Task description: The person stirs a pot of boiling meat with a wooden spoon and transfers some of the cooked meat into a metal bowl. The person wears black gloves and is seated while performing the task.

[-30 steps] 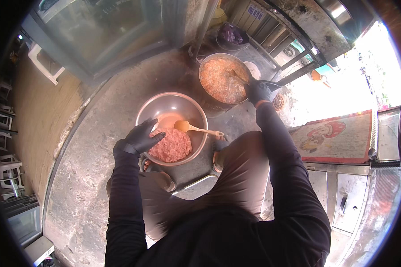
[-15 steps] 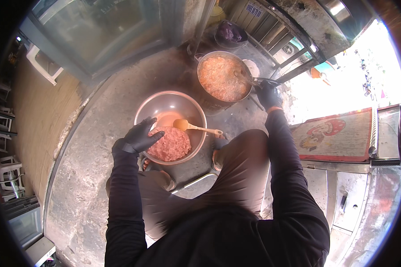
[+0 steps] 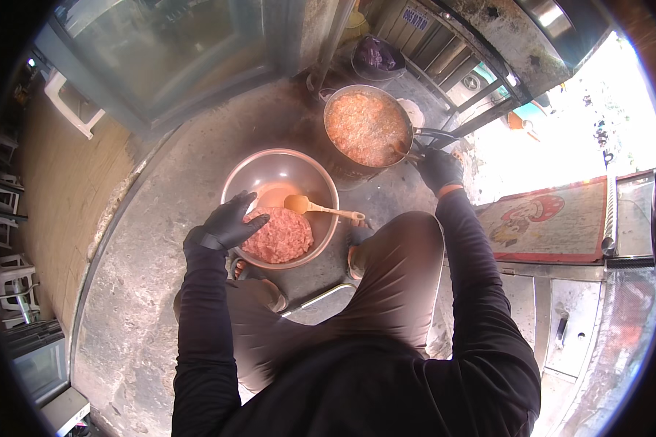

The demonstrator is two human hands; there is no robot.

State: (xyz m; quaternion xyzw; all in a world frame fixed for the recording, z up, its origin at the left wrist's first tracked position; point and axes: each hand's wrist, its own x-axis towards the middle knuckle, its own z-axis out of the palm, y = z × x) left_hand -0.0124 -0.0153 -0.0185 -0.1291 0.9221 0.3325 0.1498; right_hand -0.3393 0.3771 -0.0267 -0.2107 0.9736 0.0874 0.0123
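Note:
Between my feet stands a wide metal bowl (image 3: 316, 171) with a mound of pink minced meat (image 3: 280, 237) in its near part. My left hand (image 3: 229, 221), black-gloved, lies over the bowl's left rim with fingers spread, its fingertips at the edge of the meat. A wooden spoon (image 3: 315, 207) rests on the meat, handle across the right rim. Beyond, a deep pot (image 3: 331, 151) is full of bubbling orange-brown food (image 3: 364, 124). My gloved right hand (image 3: 441, 170) is closed on a ladle (image 3: 413, 154) dipped into the pot's right side; the ladle's bowl is mostly submerged.
The pot's handle (image 3: 436, 133) sticks out just above my right hand. Behind the pot sits a bucket with a purple bag (image 3: 377, 54). A metal railing (image 3: 455, 65) and a cabinet (image 3: 561, 320) stand to the right, a glass-panelled door (image 3: 168, 58) at far left.
My right hand has moved slightly nearer, drawing the ladle toward the pot's near right edge and lower into the food. My left hand has stayed in place.

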